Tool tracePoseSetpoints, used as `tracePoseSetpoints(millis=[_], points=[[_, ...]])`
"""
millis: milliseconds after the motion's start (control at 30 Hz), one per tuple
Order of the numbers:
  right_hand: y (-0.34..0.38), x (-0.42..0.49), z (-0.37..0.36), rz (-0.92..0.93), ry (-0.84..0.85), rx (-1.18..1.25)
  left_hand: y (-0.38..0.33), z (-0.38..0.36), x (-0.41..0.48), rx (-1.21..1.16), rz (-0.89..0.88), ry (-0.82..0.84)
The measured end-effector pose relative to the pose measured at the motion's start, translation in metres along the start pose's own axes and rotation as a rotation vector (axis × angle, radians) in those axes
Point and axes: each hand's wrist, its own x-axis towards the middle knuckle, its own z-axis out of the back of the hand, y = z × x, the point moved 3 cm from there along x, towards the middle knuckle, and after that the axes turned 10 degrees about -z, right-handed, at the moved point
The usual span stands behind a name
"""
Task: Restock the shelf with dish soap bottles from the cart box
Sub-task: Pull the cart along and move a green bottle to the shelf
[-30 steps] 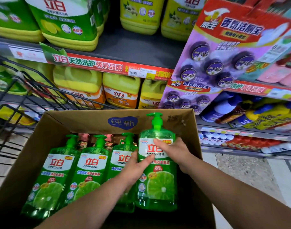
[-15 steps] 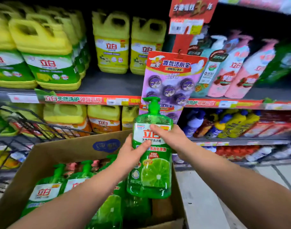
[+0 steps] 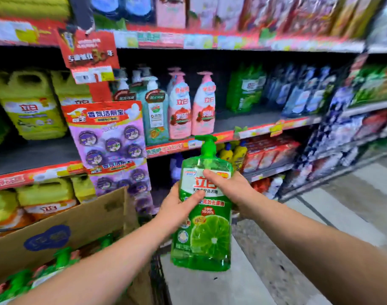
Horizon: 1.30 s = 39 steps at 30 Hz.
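Left hand (image 3: 177, 205) and right hand (image 3: 230, 188) clasp the dish soap bottle (image 3: 210, 238) upright, pump uppermost, from its two sides, clear of the cart box (image 3: 78, 223) at lower left; open shelf (image 3: 249, 121) space lies ahead and above, judged nearer the right hand

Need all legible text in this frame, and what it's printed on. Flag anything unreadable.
"立白", "高效去重油", "99.99%": label of the green bottle.
"香氛洁厕宝": purple hanging card.
"立白": yellow jug.
"立白": pink bottles.
Too blurred to read: shelf price strips, red hanging sign, logo on the box, the bottle's smaller print.
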Motion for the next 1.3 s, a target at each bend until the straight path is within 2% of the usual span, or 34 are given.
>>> tracePoseSetpoints(millis=[300, 533, 733, 933, 1033, 1300], points=[[-0.023, -0.032, 0.189, -0.004, -0.196, 0.060, -0.028, -0.188, 0.008, -0.045, -0.116, 0.202], [-0.033, -0.038, 0.267, -0.057, -0.285, 0.117, -0.037, -0.265, 0.027, 0.010, -0.093, 0.343], [-0.034, -0.012, 0.306, -0.122, -0.372, 0.150, -0.031, -0.311, 0.069, -0.008, -0.075, 0.438], [-0.009, 0.053, 0.342, -0.106, -0.429, 0.137, -0.029, -0.348, 0.143, -0.090, -0.089, 0.498], [0.017, 0.099, 0.351, -0.094, -0.414, 0.132, -0.034, -0.353, 0.193, -0.141, -0.081, 0.472], [0.080, 0.217, 0.351, -0.069, -0.396, 0.091, -0.049, -0.338, 0.323, 0.006, -0.125, 0.403]])
